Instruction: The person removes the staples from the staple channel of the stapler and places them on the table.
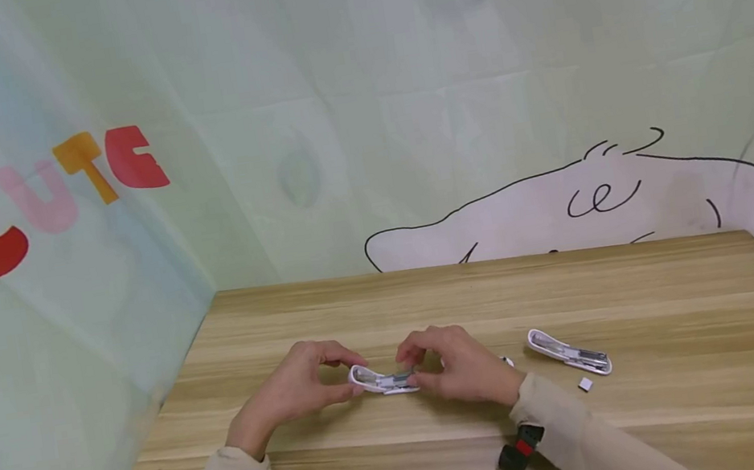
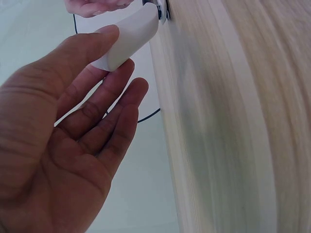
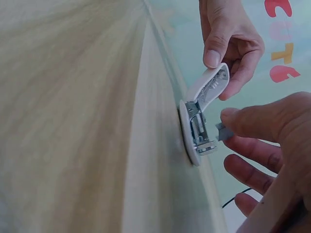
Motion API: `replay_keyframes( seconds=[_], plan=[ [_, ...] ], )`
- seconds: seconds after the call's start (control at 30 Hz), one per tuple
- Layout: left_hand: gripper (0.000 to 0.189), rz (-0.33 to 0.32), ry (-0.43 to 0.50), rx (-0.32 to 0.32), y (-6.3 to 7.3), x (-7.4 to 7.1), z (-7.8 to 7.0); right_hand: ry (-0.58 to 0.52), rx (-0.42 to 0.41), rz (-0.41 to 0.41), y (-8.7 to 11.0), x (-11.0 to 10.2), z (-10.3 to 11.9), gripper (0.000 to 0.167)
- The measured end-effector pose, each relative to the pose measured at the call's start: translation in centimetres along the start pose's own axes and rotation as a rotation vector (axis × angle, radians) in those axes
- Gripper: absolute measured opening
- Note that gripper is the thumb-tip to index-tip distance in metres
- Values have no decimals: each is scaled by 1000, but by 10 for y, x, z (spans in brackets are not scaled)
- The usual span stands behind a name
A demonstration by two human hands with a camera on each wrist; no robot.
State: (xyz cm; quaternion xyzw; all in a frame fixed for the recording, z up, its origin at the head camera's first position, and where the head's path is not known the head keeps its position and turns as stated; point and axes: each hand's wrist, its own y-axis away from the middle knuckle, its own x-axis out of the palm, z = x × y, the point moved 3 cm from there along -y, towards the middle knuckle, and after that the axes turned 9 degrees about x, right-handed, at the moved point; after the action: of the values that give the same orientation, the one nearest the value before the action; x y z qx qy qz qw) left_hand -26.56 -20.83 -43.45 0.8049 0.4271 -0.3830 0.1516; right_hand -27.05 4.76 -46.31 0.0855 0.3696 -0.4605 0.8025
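Observation:
A white stapler (image 1: 367, 379) lies opened out on the wooden table (image 1: 353, 466), its metal magazine (image 3: 198, 127) exposed. My left hand (image 1: 301, 388) pinches the end of its raised upper arm (image 2: 133, 36) between thumb and fingers. Beside the magazine, my right hand (image 1: 461, 365) pinches a small grey strip of staples (image 3: 224, 132) between thumb and index finger. In the right wrist view a narrow gap shows between that strip and the magazine. The other right fingers stay loosely bent below it.
To the right lies a second white stapler (image 1: 570, 352), with its metal inside showing. A small white block (image 1: 585, 384) sits just in front of it. Another small white item (image 1: 508, 361) peeks out behind my right wrist. A printed cloth backdrop (image 1: 364, 147) rises at the table's far edge.

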Motion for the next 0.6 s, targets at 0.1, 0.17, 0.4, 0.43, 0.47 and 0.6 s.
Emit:
replay_keyframes(
  seconds=[0.1,0.17,0.4,0.43,0.47,0.6],
  plan=[
    [26,1,-1,0,0,0,0,37,2,29,0,-2,3,31],
    [25,1,0,0,0,0,0,69,-1,60,1,-3,6,33],
    [25,3,3,10,1,0,0,165,-17,189,3,-2,10,40],
    [25,3,3,12,1,0,0,171,-18,199,3,-1,9,40],
    [25,3,1,13,1,0,0,175,-14,209,4,0,9,41],
    [25,5,-3,16,1,0,0,179,15,244,6,2,7,42]
  ],
)
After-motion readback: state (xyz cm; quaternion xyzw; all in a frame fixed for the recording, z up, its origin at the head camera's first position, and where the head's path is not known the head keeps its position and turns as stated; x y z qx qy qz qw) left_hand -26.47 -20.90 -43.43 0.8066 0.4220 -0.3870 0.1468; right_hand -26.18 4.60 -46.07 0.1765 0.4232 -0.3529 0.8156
